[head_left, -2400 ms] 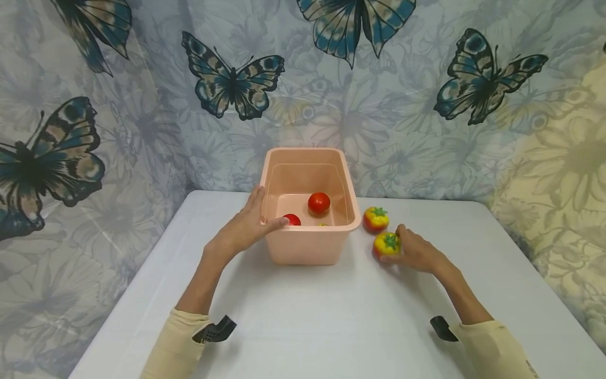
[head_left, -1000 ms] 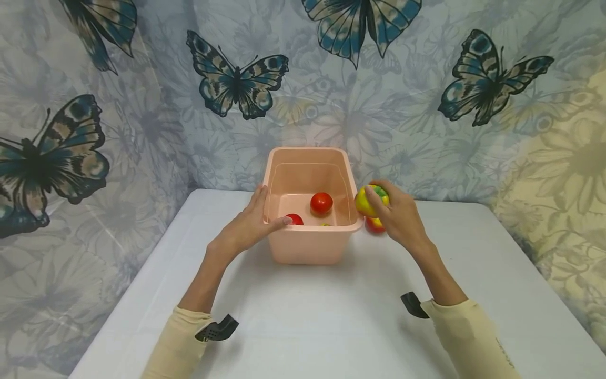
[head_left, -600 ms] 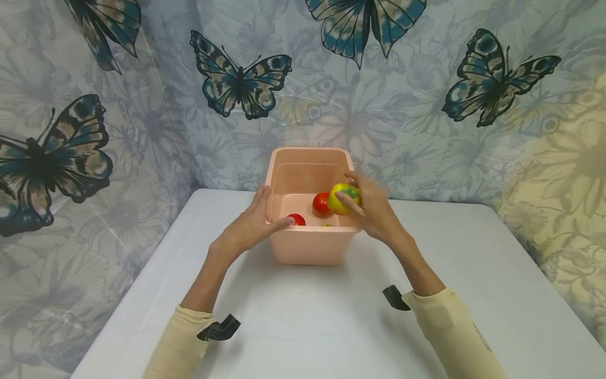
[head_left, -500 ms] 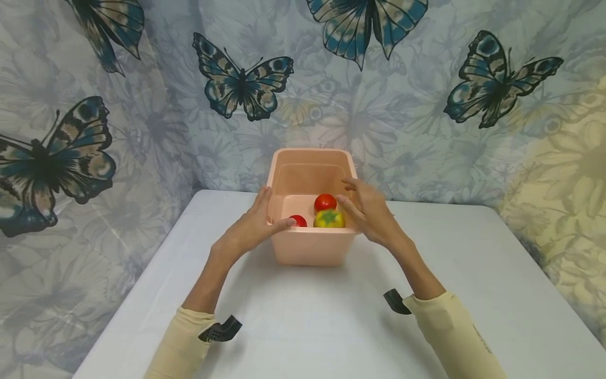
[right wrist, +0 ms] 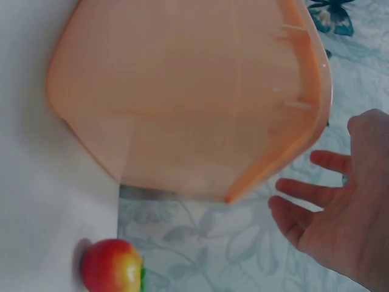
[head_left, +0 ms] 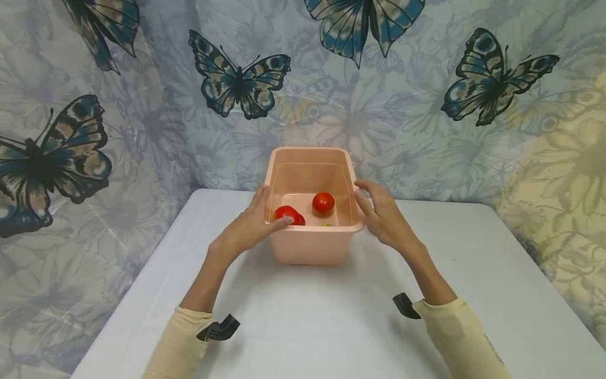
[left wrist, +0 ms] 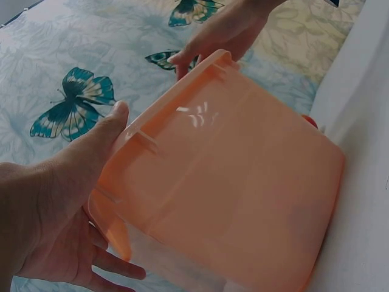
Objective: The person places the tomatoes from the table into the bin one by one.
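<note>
A peach-coloured plastic bin [head_left: 310,246] stands near the table's back edge. My left hand [head_left: 246,223] holds its front-left corner, thumb over the rim and fingers along the outside; the left wrist view shows this bin [left wrist: 243,164] from the side. Inside lie a red tomato [head_left: 323,203], two overlapping red rounds [head_left: 286,212] by my left thumb, and a sliver of yellow at the front. My right hand [head_left: 390,218], holding nothing, is beside the right rim with loosely bent fingers. A red-and-yellow tomato-like fruit [right wrist: 112,266] sits on the table, hidden behind that hand in the head view.
The white table [head_left: 307,321] runs back to a butterfly-patterned wall covering [head_left: 397,105]. Dark devices sit at both sleeve cuffs, one of them at the left cuff [head_left: 219,328].
My right hand lifted a red-and-yellow fruit from the table, released it in the bin and drew back right. The fruit rolled left inside. My left hand stayed on the bin.
</note>
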The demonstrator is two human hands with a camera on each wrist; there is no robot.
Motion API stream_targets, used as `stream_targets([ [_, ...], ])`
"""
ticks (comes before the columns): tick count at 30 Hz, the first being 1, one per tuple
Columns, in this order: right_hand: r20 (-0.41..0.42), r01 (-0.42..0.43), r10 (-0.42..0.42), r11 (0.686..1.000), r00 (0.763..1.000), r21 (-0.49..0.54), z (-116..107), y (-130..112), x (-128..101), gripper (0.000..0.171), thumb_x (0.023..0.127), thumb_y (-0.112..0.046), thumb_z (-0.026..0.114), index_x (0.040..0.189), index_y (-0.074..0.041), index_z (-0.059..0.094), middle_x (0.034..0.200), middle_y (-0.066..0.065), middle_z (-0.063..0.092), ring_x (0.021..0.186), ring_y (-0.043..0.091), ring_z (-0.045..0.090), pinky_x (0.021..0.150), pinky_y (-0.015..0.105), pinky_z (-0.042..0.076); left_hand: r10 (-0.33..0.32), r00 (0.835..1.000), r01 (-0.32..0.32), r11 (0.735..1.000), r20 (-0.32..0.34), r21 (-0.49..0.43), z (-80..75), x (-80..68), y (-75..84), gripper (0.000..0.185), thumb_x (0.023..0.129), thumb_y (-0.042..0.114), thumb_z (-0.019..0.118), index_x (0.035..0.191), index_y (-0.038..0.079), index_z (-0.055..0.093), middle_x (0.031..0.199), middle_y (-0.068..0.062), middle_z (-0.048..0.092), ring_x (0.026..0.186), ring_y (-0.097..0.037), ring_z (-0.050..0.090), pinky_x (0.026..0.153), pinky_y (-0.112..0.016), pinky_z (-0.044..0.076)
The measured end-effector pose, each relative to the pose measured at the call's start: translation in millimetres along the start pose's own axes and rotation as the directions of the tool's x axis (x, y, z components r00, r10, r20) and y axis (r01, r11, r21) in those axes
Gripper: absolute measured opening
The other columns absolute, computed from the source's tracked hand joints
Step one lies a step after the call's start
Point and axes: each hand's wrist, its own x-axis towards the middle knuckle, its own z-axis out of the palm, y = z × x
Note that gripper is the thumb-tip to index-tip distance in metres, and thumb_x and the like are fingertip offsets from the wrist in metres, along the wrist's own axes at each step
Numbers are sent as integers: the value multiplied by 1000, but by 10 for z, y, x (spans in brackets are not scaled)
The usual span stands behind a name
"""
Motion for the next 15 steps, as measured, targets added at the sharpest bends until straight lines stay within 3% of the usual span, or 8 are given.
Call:
stream_targets([
  [7,-2,2,-2,999,1000,-36,-76,88,-49,52,96,-46,35,136,-12,41,135,6,42,125,29,35,99,56,27,-14,1000,15,999,19,-36,-3,-9,-3,106,69,78,48,145,33,-11,152,13,-10,139,-15,3,103,-56,23],
  [15,66,-103,107,992,992,-72,-184,240,-128,61,94,-52,33,141,-13,32,142,8,34,131,32,26,99,62,24,-6,1000,7,999,17,-54,-14,-7,3,104,71,76,49,145,34,-11,151,15,-10,139,-14,3,102,-57,23],
])
